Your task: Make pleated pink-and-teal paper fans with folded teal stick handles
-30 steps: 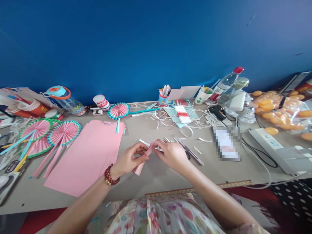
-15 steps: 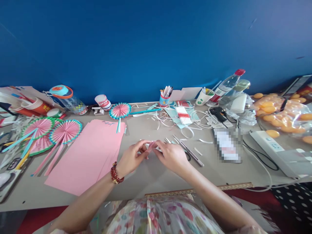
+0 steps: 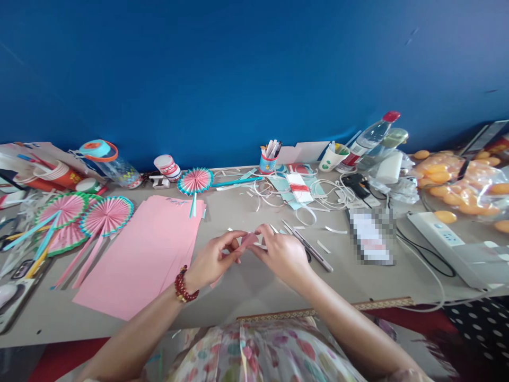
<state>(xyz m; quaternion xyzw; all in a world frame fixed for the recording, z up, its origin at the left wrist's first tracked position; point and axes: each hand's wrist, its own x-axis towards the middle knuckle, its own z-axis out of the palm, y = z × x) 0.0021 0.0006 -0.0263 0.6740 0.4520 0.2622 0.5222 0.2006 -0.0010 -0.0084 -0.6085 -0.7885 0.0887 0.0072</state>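
Left hand (image 3: 210, 260): fingers curled, thumb and fingertips nearly together, pinching one end of a folded pink paper piece (image 3: 248, 241); beaded bracelet (image 3: 185, 285) at the wrist.

Right hand (image 3: 284, 255): fingers bent, thumb and forefinger closed on the opposite end of the same piece.

Folded pink paper piece: one, raised between the two sets of fingertips above the bench (image 3: 246, 297); its ends are partly hidden by the fingers.

Pink sheets (image 3: 139, 260): a loose, overlapping stack, flat, just left of the left hand.

Pleated fan with blue edging (image 3: 106, 215): pink, with two pink tails, lying left of the sheets. Pleated fans with green edging (image 3: 62, 208): beside it, farther left.

Small pleated fan (image 3: 194, 180): beyond the left hand, at the far end of the sheets.

Pen cup (image 3: 268, 164): upright, filled with pens, straight beyond the hands. White card wound with red (image 3: 299, 188): resting on pale blue paper, beyond the right hand.

Slender metal tool (image 3: 314, 253): lying just right of the right hand. White paper strips (image 3: 336, 230): scattered farther right.

Pixelated item (image 3: 371, 236): flat, well right of the right hand. Power strip (image 3: 439, 236): farther right again.

Bottle with red cap (image 3: 369, 138): leaning, beyond and right of the right hand.
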